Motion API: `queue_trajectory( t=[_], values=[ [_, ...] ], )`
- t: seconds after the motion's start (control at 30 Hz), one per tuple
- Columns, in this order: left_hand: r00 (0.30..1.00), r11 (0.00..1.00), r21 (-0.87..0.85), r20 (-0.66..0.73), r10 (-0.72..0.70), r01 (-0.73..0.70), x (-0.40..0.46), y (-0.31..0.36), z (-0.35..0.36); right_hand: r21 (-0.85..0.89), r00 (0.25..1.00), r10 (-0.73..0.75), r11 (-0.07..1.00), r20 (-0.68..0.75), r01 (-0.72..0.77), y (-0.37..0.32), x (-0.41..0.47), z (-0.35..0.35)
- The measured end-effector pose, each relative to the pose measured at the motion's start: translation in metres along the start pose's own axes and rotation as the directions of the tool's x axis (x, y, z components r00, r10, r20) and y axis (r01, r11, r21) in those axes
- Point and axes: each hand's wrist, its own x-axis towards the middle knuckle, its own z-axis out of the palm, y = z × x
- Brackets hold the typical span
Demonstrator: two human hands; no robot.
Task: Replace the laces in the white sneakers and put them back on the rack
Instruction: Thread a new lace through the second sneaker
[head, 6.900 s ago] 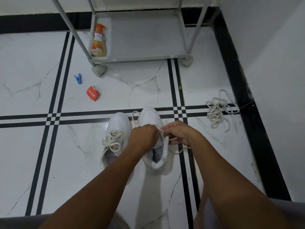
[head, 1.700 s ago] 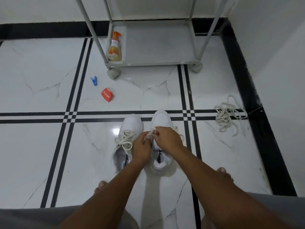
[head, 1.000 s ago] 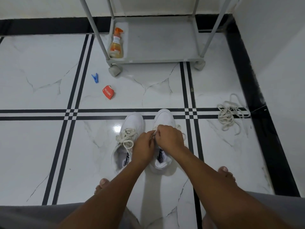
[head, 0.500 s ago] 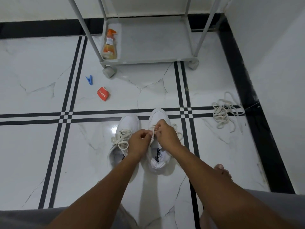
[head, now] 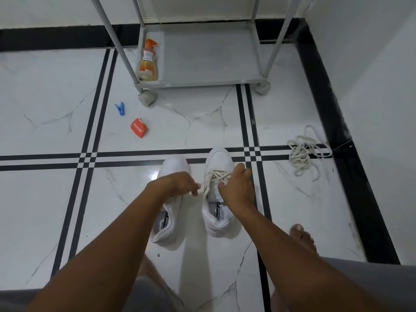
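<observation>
- Right sneaker point(head: 219, 197): stands on the tiled floor point(head: 45, 210), toe toward the rack point(head: 202, 64); cream lace point(head: 216, 175) threaded across its eyelets.
- Left sneaker point(head: 167, 217): just beside the right sneaker, on its left.
- Left hand point(head: 177, 184): fingers curled, pinching a lace end drawn taut from the right sneaker.
- Right hand point(head: 237, 188): over the right sneaker's lacing, fingers curled on the lace.
- Loose lace pile point(head: 304, 154): well right of the right sneaker.

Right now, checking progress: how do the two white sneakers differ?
Both hands work the right sneaker; none touches the left sneaker. The left hand and right hand pinch the right sneaker's lace; the left sneaker's lacing is hidden. Both stand upright, toes toward the rack.
</observation>
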Motion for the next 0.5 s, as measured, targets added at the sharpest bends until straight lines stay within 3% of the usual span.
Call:
queue_trajectory(
  t=[0.03, 0.07, 0.17, 0.2, 0.23, 0.3, 0.33, 0.37, 0.4, 0.43, 0.47, 0.5],
  values=[
    [0.999, 0.999, -0.044, 0.023, 0.032, -0.031, -0.005, 0.003, 0.000, 0.014, 1.000, 0.011, 1.000, 0.002, -0.011, 0.000, 0.000, 0.000],
    [0.995, 0.983, -0.152, -0.040, 0.094, -0.099, -0.007, 0.006, 0.000, 0.033, 1.000, 0.028, 0.999, 0.013, -0.029, 0.002, 0.001, 0.001],
    [0.908, 0.807, -0.498, -0.405, 0.107, -0.317, -0.015, 0.013, -0.001, 0.080, 0.993, 0.086, 0.993, 0.077, -0.092, 0.004, 0.004, 0.004],
    [0.895, 0.676, -0.636, -0.439, 0.080, -0.372, -0.016, 0.015, -0.002, 0.083, 0.991, 0.091, 0.992, 0.093, -0.099, 0.005, 0.005, 0.004],
    [0.910, 0.458, -0.797, -0.407, 0.074, -0.394, -0.017, 0.019, -0.002, 0.095, 0.991, 0.088, 0.991, 0.100, -0.097, 0.006, 0.006, 0.004],
    [0.961, -0.006, -0.971, -0.239, 0.142, -0.240, -0.015, 0.025, 0.000, 0.127, 0.992, 0.082, 0.987, 0.098, -0.094, 0.007, 0.007, 0.004],
    [0.973, -0.057, -0.986, -0.162, 0.163, -0.155, -0.015, 0.025, 0.002, 0.132, 0.992, 0.085, 0.986, 0.094, -0.097, 0.008, 0.007, 0.004],
    [0.984, 0.060, -0.991, -0.113, 0.135, -0.122, -0.015, 0.025, 0.003, 0.126, 0.992, 0.088, 0.987, 0.095, -0.100, 0.008, 0.008, 0.004],
    [0.992, 0.332, -0.935, -0.110, 0.065, -0.125, -0.013, 0.024, 0.003, 0.111, 0.991, 0.091, 0.989, 0.099, -0.102, 0.009, 0.009, 0.004],
    [0.985, 0.680, -0.724, -0.169, -0.017, -0.112, -0.008, 0.017, 0.005, 0.094, 0.990, 0.091, 0.990, 0.105, -0.101, 0.009, 0.010, 0.004],
    [0.971, 0.914, -0.400, -0.234, -0.041, -0.058, -0.004, 0.011, 0.008, 0.081, 0.990, 0.087, 0.992, 0.110, -0.097, 0.009, 0.011, 0.004],
    [0.973, 0.987, -0.160, -0.230, -0.036, -0.002, -0.004, 0.008, 0.010, 0.072, 0.990, 0.082, 0.993, 0.113, -0.091, 0.009, 0.011, 0.004]
  ],
)
